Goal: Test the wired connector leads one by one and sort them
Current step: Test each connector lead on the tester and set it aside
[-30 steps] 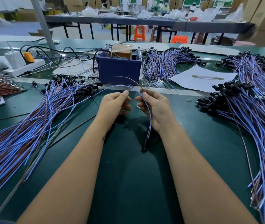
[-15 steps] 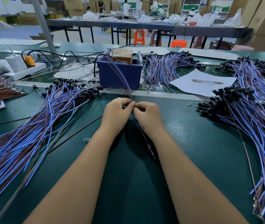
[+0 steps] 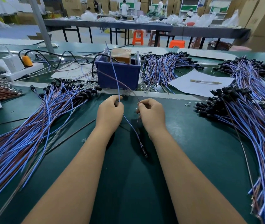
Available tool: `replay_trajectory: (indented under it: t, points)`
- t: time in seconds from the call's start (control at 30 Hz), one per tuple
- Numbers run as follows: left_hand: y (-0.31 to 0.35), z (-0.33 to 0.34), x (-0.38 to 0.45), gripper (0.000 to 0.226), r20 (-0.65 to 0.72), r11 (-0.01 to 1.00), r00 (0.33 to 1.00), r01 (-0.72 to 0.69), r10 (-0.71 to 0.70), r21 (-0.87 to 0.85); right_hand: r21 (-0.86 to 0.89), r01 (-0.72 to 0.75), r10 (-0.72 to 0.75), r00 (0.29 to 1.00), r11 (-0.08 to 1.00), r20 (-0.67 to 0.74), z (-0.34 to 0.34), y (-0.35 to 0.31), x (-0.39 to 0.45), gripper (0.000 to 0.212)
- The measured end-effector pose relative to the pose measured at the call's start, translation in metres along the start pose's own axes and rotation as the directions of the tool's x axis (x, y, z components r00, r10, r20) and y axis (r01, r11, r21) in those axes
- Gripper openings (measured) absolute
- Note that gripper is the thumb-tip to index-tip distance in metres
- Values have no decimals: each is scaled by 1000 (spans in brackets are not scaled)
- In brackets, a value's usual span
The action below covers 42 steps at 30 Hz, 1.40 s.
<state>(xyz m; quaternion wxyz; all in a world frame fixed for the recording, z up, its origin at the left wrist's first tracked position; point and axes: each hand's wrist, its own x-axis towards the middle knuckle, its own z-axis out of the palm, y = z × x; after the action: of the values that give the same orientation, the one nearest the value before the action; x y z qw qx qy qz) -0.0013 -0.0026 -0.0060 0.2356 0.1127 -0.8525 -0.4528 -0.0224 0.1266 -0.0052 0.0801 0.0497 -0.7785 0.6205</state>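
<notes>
Four large heaps of leads lay on the green tabletop [image 3: 193, 151]: one [image 3: 23, 135] at the left edge, one [image 3: 257, 135] along the right edge, two [image 3: 160, 68] farther back. One blue bin [image 3: 118, 75] stood mid-tabletop. The left hand [image 3: 110, 111] pinched a blue wire [image 3: 114, 73], the right hand [image 3: 151, 113] a brown wire [image 3: 120, 83], both of one lead whose connector [image 3: 143, 151] lay between the forearms. Cardboard boxes lined the workshop behind.

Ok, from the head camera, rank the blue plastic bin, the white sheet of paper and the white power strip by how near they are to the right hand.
1. Blue plastic bin, ahead of the right hand.
2. White sheet of paper, ahead-right.
3. White power strip, far left.
</notes>
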Motion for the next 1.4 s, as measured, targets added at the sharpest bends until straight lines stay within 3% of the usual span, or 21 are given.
replay_trajectory:
  t: [0.17,0.47,1.4]
  points:
    - [-5,-7,1,41,-53,997,998,48,-45,57,111,-69,70,998,991,-9,-1,-1,1,19]
    - [-4,-14,2,35,-121,979,979,177,-165,101,227,-126,139,989,966,-42,-4,-6,0,19]
    - [-2,-16,-2,35,-107,984,981,167,-160,60,286,-153,173,984,946,-46,-6,-11,-3,21]
